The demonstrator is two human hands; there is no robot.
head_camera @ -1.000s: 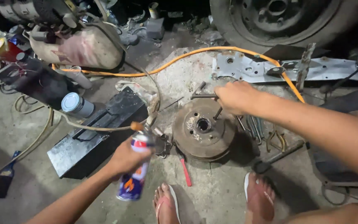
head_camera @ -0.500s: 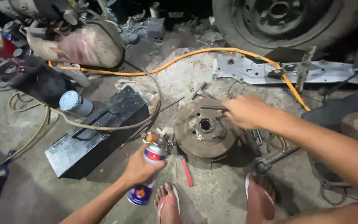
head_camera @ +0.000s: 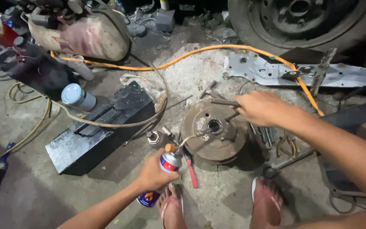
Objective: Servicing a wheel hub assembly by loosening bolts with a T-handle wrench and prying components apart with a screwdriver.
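A rusty round brake drum [head_camera: 214, 135] lies flat on the concrete floor in front of my feet. My left hand [head_camera: 153, 174] grips a blue and red spray can [head_camera: 162, 176] with an orange top. Its thin tube reaches toward the drum's centre hole [head_camera: 214, 125]. My right hand [head_camera: 257, 108] is closed around a thin metal rod [head_camera: 223, 102] at the drum's far right edge. Both my feet, in sandals, rest just below the drum.
A black metal box [head_camera: 98, 131] lies left of the drum, with a white-capped can [head_camera: 78, 97] beside it. An orange hose [head_camera: 200, 53] curves across the floor. A car wheel [head_camera: 301, 19] and a grey metal bracket [head_camera: 284, 72] lie beyond. A red-handled tool [head_camera: 191, 171] and loose tools [head_camera: 276, 142] sit by the drum.
My left hand has tilted the spray can so its tube points at the drum's centre. My right hand has shifted onto the rod at the drum's edge.
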